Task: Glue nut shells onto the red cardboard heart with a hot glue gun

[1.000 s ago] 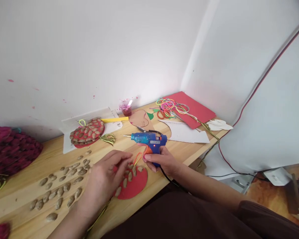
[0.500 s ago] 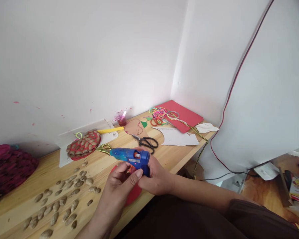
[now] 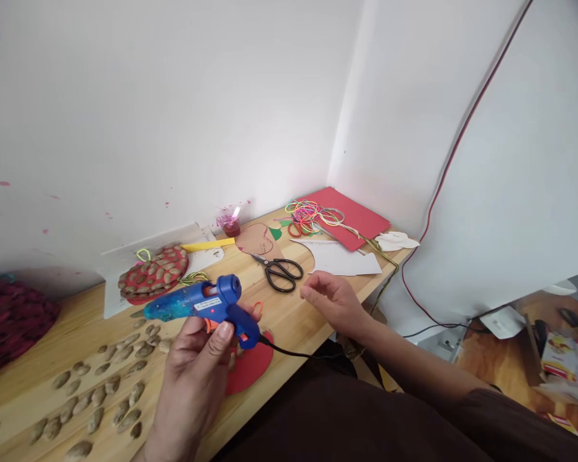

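Observation:
My left hand [image 3: 197, 366] is closed around a blue glue gun [image 3: 216, 301], held over the table with its nozzle pointing left. A black cord trails from the base of its handle. My right hand [image 3: 334, 301] is off the gun, over the table's front edge, its fingers loosely curled with nothing visible in them. Black-handled scissors [image 3: 280, 273] lie on the table just left of it. Beneath the glue gun is a red cut-out [image 3: 250, 372], partly hidden by my left hand and the gun. Several brown nut-like pieces [image 3: 99, 398] are spread over the table at the left.
A red disc covered with brown pieces [image 3: 154, 273] lies near the wall. Behind are a cup [image 3: 230, 223], a yellow strip [image 3: 207, 245], tangled coloured cords [image 3: 311, 213], red sheets [image 3: 361, 218] and cut white card [image 3: 344, 260]. A dark pink woven object [image 3: 14, 327] stands far left.
My right hand has let go of the glue gun and moved right. My left hand now holds the gun alone, having carried it left and turned it, and its cord shows.

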